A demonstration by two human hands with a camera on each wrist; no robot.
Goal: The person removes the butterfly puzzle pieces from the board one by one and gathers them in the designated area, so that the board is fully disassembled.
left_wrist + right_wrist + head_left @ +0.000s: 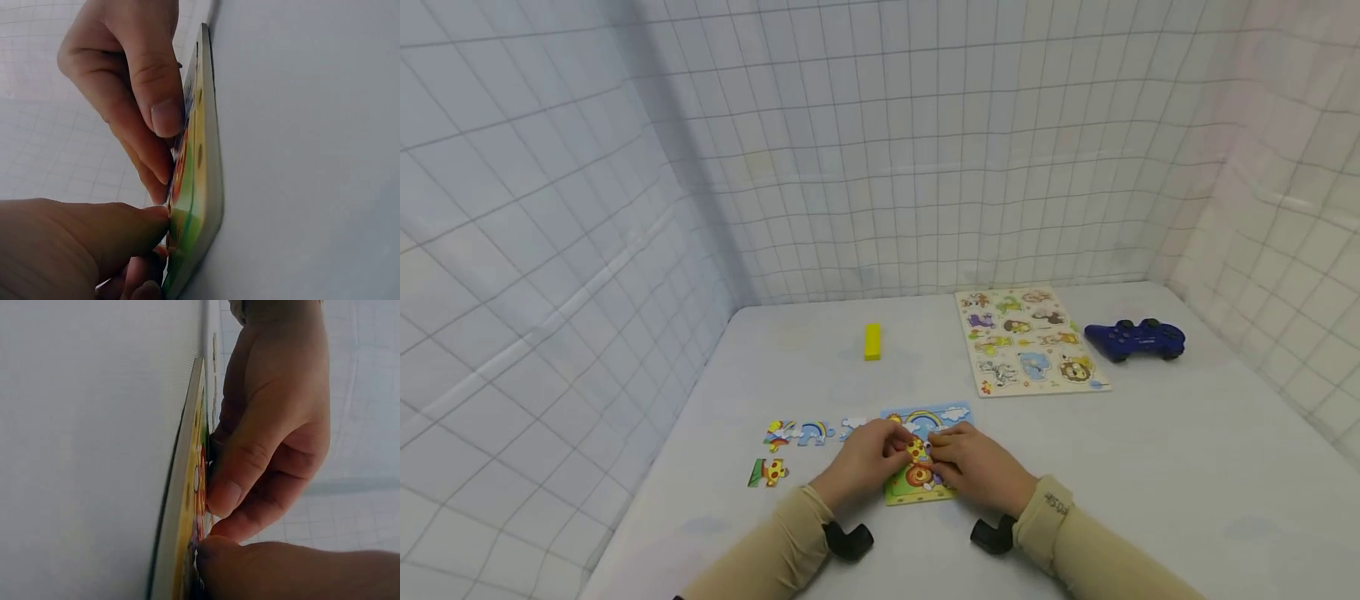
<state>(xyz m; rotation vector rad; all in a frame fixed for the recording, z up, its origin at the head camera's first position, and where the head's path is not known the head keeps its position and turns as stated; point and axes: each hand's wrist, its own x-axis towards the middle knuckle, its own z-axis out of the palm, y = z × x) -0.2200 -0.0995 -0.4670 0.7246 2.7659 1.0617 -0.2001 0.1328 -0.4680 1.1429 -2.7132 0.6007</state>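
Observation:
A small jigsaw board [898,498] with a rainbow, sky and animal picture lies flat on the table. At its middle is a yellow, red-spotted giraffe puzzle piece [917,451]. My left hand [863,460] pinches this piece from the left with thumb and forefinger. From the right, the thumb and fingers of my right hand [983,468] pinch its other side. Both wrist views show the fingertips low against the board's face; they hide part of the picture and the piece's edges. Whether the piece sits fully flat, I cannot tell.
Loose rainbow pieces [813,432] lie left of the board, with a giraffe-patterned piece [768,472] nearer me. Farther back are a yellow block [872,342], a wooden animal puzzle [1017,389] and a blue game controller [1137,340]. Grid-patterned cloth walls surround the table.

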